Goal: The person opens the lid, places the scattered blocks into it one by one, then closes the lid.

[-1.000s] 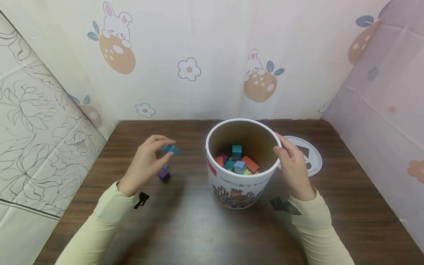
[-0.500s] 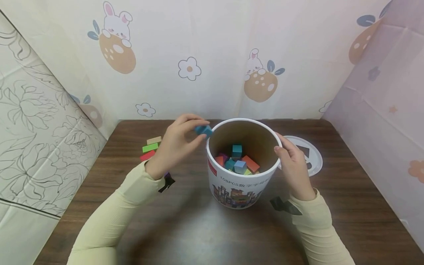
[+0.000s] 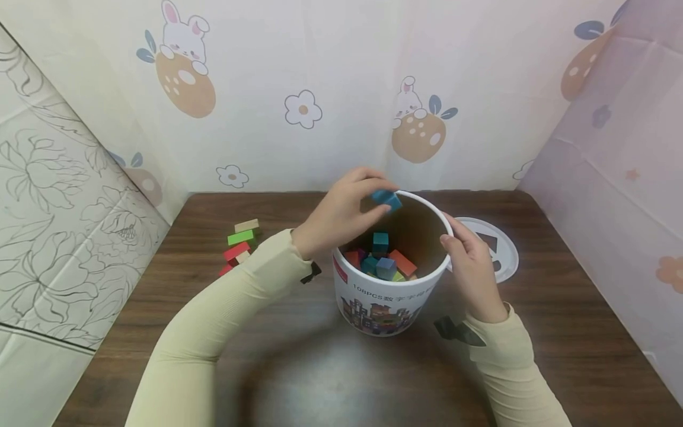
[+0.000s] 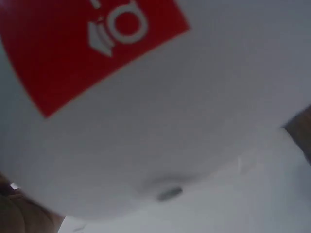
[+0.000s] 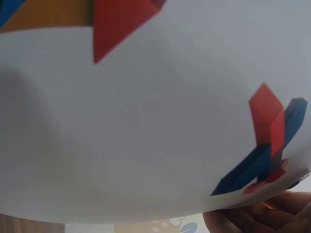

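My left hand (image 3: 344, 207) pinches blue wooden blocks (image 3: 388, 201) between thumb and fingers, over the left part of the bucket's opening; whether they are one piece or two is hard to tell. The white bucket (image 3: 392, 295) stands upright on the table, printed with a block picture. With the thumb over its rim, my right hand (image 3: 472, 267) grips the bucket's right side; some of its fingers (image 5: 265, 216) show below the bucket in the right wrist view. Inside lie several coloured blocks, including a teal block (image 3: 380, 242), a light blue block (image 3: 386, 268) and a red block (image 3: 402, 264).
Left on the dark wooden table (image 3: 299, 379) lie a plain wood block (image 3: 246, 226), a green block (image 3: 241, 238) and red blocks (image 3: 236, 253), partly behind my left sleeve. A white lid (image 3: 509, 258) lies behind my right hand. Patterned cloth (image 3: 341, 148) hangs at the back.
My left hand has carried the blue blocks rightward from the table's left side to over the bucket, uncovering blocks on the table. The right hand keeps its grip on the bucket.
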The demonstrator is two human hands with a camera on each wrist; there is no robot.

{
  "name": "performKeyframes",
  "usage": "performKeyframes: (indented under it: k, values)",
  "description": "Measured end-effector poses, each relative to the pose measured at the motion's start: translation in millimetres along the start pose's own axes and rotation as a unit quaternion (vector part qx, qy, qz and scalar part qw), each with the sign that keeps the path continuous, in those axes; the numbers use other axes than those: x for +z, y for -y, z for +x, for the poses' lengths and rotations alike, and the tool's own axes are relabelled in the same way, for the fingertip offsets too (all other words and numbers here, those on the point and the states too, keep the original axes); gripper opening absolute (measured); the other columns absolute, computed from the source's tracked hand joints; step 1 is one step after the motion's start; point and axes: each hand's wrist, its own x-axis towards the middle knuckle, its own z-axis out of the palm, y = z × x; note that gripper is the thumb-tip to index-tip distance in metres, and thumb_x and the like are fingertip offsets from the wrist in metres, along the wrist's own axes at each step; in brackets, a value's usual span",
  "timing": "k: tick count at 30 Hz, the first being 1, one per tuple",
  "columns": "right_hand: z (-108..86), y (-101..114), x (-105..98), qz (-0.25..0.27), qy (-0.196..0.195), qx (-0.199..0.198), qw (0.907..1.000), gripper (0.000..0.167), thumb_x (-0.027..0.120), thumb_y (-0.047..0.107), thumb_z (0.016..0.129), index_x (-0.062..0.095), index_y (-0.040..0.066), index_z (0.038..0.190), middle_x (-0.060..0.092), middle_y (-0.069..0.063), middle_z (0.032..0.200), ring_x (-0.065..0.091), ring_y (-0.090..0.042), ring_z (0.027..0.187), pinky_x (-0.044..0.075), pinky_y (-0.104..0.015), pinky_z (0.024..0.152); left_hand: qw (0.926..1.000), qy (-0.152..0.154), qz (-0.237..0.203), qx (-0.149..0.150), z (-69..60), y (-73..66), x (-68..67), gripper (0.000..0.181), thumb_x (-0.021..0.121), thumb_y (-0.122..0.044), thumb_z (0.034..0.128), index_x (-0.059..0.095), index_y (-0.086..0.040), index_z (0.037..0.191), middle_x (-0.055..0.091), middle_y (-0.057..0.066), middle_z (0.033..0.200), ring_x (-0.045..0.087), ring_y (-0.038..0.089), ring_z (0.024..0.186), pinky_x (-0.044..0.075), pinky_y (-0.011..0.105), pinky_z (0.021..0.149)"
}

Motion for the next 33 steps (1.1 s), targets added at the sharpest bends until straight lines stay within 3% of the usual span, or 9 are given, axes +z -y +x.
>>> performKeyframes:
  k: [7, 15, 24, 31, 33]
  values:
    - [0.7, -0.5, 0.3, -0.004, 0.0, -0.004, 1.0, 0.042, 0.04, 0.025, 0.104, 0.049, 0.02, 0.145, 0.052, -0.004, 0.147, 0.05, -0.025, 0.132, 0.048, -0.04, 0.104, 0.9974, 0.072, 0.002, 0.003, 11.8, -6.3, 10.8, 0.034, 0.071, -0.016, 0.0899, 0.066, -0.007, 0.123, 0.06, 0.004, 0.124, 0.054, 0.014, 0.113, 0.05, 0.02, 0.096]
    - [0.8, -0.6, 0.2, -0.001, -0.004, -0.004, 1.0, 0.042, 0.04, 0.024, 0.104, 0.049, 0.019, 0.145, 0.052, -0.004, 0.146, 0.052, -0.025, 0.131, 0.049, -0.02, 0.096, 0.9876, 0.144, 0.061, -0.003, 14.1, -8.2, 21.6, 0.035, 0.069, -0.021, 0.092, 0.065, -0.012, 0.126, 0.059, 0.003, 0.127, 0.057, 0.012, 0.112, 0.049, 0.02, 0.099]
    - [1.5, -0.7, 0.3, 0.002, -0.003, -0.008, 1.0, 0.042, 0.04, 0.023, 0.104, 0.049, 0.018, 0.145, 0.053, -0.005, 0.146, 0.052, -0.023, 0.13, 0.047, -0.016, 0.095, 0.9851, 0.154, 0.076, -0.006, 13.0, -9.5, 22.4, 0.034, 0.068, -0.022, 0.0919, 0.066, -0.013, 0.124, 0.06, 0.002, 0.126, 0.057, 0.012, 0.111, 0.049, 0.021, 0.099]
    - [0.2, 0.2, 0.0, 0.0, 0.004, 0.001, 1.0, 0.043, 0.039, 0.026, 0.105, 0.048, 0.021, 0.146, 0.052, -0.004, 0.147, 0.051, -0.026, 0.13, 0.05, -0.04, 0.102, 0.9862, 0.14, 0.087, -0.005, 10.0, -10.7, 19.6, 0.032, 0.068, -0.024, 0.0924, 0.067, -0.015, 0.123, 0.062, 0.0, 0.128, 0.057, 0.011, 0.118, 0.047, 0.023, 0.104]
    - [0.0, 0.4, 0.0, 0.0, 0.004, 0.001, 1.0, 0.043, 0.039, 0.026, 0.105, 0.047, 0.021, 0.146, 0.052, -0.004, 0.147, 0.051, -0.026, 0.13, 0.05, -0.042, 0.102, 0.9872, 0.136, 0.084, -0.006, 8.2, -10.9, 18.2, 0.031, 0.067, -0.024, 0.0927, 0.067, -0.015, 0.123, 0.063, 0.0, 0.128, 0.057, 0.011, 0.118, 0.047, 0.022, 0.104]
